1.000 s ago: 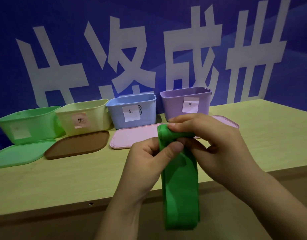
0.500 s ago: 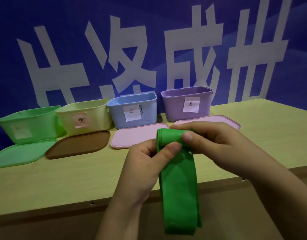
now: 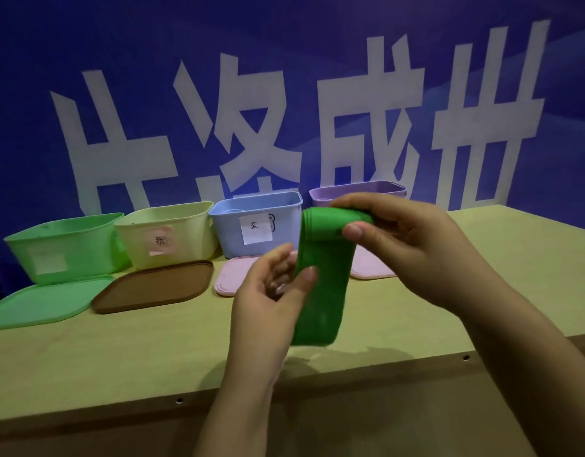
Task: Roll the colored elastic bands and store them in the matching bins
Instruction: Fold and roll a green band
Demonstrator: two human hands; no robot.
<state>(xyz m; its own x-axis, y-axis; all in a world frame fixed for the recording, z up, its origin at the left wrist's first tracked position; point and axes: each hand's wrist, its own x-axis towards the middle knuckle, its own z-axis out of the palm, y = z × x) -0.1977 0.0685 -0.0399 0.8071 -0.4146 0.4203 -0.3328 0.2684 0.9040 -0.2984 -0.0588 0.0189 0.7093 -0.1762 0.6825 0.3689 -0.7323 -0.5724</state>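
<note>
The left hand (image 3: 271, 291) pinches the hanging tail of the green elastic band (image 3: 321, 291) while the right hand (image 3: 406, 245) grips its rolled top, held above the table (image 3: 119, 357). Rolling is midway; next, wind in the tail. Four bins: green (image 3: 63, 245), yellow (image 3: 166, 235), blue (image 3: 255, 219), purple (image 3: 357, 189). Apparently four lids lie before them.

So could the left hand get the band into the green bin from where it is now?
Probably yes. The green bin stands open at the far left with its lid off, and nothing lies between it and the left hand, though the green band is only partly rolled.
</note>
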